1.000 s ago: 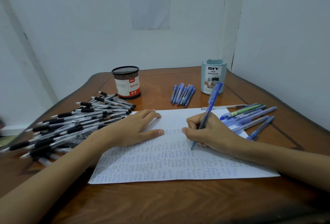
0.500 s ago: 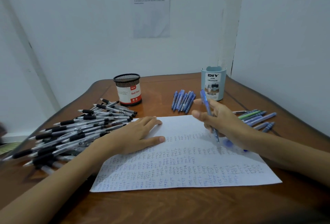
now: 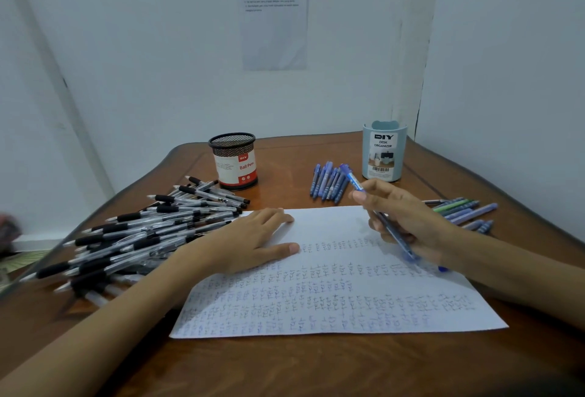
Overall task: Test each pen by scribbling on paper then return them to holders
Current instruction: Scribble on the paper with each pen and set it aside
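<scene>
A white sheet of paper (image 3: 332,301) covered in blue scribbles lies on the wooden table (image 3: 285,365). My left hand (image 3: 253,241) rests flat on its upper left part. My right hand (image 3: 408,219) holds a blue pen (image 3: 351,176) raised above the sheet's upper right, its tip pointing down toward me. A black mesh holder (image 3: 234,160) stands at the back left. A pale blue desk organizer (image 3: 383,151) stands at the back right. A row of blue pens (image 3: 327,184) lies left of the organizer.
A big heap of black-and-clear pens (image 3: 152,235) covers the left of the table. Several blue and green pens (image 3: 465,209) lie right of the paper. White walls close in behind and to the right, with a printed notice (image 3: 273,13) on the back wall.
My right hand lifted the blue pen off the paper and carried it up and back toward the row of blue pens. My left hand stayed flat on the sheet.
</scene>
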A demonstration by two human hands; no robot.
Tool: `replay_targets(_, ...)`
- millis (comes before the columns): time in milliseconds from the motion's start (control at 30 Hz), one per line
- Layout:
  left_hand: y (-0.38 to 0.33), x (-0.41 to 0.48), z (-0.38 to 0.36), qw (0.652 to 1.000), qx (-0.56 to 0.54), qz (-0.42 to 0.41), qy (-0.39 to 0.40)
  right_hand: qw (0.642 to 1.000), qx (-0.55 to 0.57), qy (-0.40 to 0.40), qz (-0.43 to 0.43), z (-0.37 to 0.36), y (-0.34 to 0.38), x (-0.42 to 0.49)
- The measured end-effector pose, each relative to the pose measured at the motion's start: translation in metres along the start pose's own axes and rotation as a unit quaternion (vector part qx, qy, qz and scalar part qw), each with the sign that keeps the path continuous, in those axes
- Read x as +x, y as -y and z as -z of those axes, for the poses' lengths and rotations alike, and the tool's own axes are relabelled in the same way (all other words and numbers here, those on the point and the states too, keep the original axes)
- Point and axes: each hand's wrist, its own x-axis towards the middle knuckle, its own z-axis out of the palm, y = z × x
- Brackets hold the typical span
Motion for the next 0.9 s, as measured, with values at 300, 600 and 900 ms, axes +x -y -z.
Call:
replay_targets(300,0.001,0.000,0.000,1.000,-0.006,0.003,-0.003,0.996,-0.082,0.017,-0.039,0.005,0.005,0.008)
replay_targets(600,0.001,-0.001,0.000,1.000,-0.015,0.003,-0.007,0.989,-0.128,-0.008,-0.068,0.013,0.026,0.083)
replay_targets(900,0.001,-0.002,0.000,1.000,-0.017,0.005,-0.010,0.923,-0.359,-0.140,0.010,-0.005,0.006,0.151)
